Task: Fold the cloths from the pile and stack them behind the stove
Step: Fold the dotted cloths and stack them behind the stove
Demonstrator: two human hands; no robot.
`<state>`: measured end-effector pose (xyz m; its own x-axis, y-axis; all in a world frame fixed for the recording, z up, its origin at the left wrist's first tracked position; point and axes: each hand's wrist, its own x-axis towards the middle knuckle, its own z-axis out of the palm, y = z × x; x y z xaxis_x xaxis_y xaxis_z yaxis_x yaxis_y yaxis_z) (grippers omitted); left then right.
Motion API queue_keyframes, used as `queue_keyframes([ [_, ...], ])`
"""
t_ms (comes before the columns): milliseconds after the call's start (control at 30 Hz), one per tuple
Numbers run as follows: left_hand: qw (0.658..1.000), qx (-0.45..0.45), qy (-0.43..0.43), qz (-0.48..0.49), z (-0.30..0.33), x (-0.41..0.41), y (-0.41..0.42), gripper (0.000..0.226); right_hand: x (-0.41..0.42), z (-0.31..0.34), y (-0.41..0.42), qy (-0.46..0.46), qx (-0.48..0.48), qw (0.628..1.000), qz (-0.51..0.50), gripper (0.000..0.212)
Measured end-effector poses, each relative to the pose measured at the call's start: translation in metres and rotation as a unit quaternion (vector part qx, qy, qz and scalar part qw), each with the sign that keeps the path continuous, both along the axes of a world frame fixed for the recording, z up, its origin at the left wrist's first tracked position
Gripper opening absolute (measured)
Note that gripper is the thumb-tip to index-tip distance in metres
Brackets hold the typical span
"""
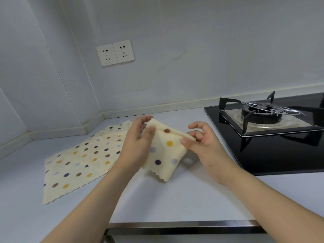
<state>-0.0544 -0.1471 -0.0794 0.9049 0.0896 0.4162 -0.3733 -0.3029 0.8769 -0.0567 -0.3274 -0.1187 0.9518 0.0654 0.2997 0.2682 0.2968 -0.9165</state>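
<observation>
while the polka-dot cloth pile [82, 160] lies flat on the countertop [175, 199], the left hand [138, 144] and right hand [201, 142] each pinch 1 top corner of a folded polka-dot cloth [164, 153] beside the gas stove [266, 123].

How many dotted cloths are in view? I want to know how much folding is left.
At least 3: one folded cloth held above the counter by both hands, and at least two flat cloths overlapping at left. More may be hidden in that pile.

two hands: left hand [138, 146], right hand [205, 146]; one folded cloth [164, 151]; a pile of cloths [82, 160], number unclear; one stove [266, 130]; two sockets [115, 52].
</observation>
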Motion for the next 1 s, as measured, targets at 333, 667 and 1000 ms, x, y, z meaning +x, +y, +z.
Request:
queue_keyframes([
  [333,0.999,-0.034,-0.019,0.019,-0.004,0.003,-0.007,0.021,0.001,0.001,0.004,0.17,0.027,0.979,0.109,0.031],
  [667,0.954,0.253,0.085,0.139,-0.032,0.004,-0.005,0.039,-0.001,-0.013,0.0,-0.067,-0.393,0.882,-0.252,0.034],
  [1000,0.897,0.442,0.015,-0.014,-0.05,0.008,0.012,0.031,-0.017,-0.012,-0.007,-0.086,-0.689,0.717,-0.07,0.051],
])
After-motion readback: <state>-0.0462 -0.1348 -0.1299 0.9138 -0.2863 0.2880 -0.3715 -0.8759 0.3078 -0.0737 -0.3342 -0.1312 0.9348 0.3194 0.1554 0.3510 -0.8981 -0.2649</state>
